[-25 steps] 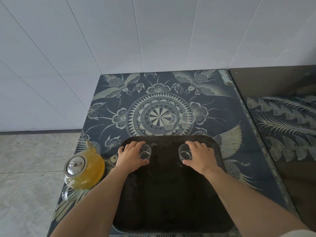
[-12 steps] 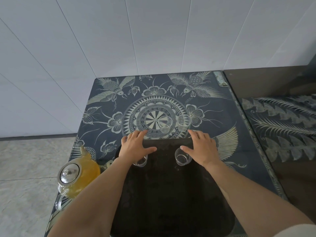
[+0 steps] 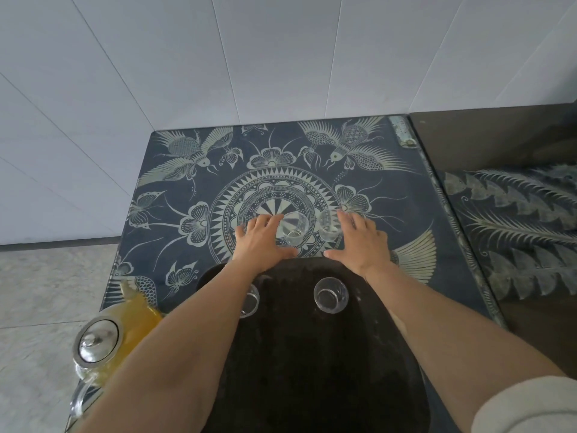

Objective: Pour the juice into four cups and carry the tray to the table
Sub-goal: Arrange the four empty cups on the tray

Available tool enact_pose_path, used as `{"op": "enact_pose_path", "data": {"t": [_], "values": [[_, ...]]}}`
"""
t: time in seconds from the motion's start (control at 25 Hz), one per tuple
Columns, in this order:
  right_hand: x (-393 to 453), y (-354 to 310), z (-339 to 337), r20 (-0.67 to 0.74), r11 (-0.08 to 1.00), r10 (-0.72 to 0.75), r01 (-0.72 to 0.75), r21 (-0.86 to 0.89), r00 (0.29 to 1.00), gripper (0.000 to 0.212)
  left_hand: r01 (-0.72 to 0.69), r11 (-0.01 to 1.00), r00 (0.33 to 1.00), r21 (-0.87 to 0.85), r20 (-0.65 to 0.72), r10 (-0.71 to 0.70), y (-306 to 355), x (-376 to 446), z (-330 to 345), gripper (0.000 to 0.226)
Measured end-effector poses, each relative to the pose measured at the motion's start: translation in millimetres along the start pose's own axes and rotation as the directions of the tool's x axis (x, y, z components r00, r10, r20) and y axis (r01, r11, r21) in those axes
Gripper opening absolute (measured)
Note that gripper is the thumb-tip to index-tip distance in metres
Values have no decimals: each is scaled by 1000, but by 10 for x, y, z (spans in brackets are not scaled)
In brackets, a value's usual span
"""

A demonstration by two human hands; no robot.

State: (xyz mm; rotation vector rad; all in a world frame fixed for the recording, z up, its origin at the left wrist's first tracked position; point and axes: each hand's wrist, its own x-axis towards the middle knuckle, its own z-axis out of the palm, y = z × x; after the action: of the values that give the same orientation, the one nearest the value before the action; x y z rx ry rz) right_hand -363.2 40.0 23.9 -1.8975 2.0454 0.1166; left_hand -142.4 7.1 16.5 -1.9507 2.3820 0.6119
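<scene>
Both hands (image 3: pixel 312 242) spread wide beside two far cups (image 3: pixel 309 228) (one tray cup (image 3: pixel 249 300) half-hidden by forearm)

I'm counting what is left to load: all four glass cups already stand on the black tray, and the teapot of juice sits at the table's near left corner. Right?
Not quite. The head view shows only two glass cups on the black tray. The other two stand on the patterned table beyond it, between the left hand and right hand. The teapot of juice is at the near left corner.
</scene>
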Motion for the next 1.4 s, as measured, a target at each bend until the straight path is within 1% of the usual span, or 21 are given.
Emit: {"op": "enact_pose_path", "data": {"t": [0.24,0.36,0.52,0.72,1.2,1.4], "values": [[357,-39,66,47,999,-10,12,-43,999,109,7,1000,997,17,79,-8,146,326,101,96],[451,-39,107,64,999,-27,29,-33,998,105,4,1000,995,13,96,-6,203,405,170,95],[542,-42,128,51,998,-51,52,-17,997,92,4,1000,997,-25,71,-2,191,461,200,91],[526,-94,113,22,999,-49,49,-15,999,77,-6,998,999,-62,45,9,235,490,183,79],[184,-135,-132,-39,999,-51,51,15,998,72,53,994,998,-99,-11,-54,67,111,-130,77],[85,-173,-160,-112,996,-72,77,44,991,69,46,993,998,-111,-38,-51,-52,-33,-162,76]]}}
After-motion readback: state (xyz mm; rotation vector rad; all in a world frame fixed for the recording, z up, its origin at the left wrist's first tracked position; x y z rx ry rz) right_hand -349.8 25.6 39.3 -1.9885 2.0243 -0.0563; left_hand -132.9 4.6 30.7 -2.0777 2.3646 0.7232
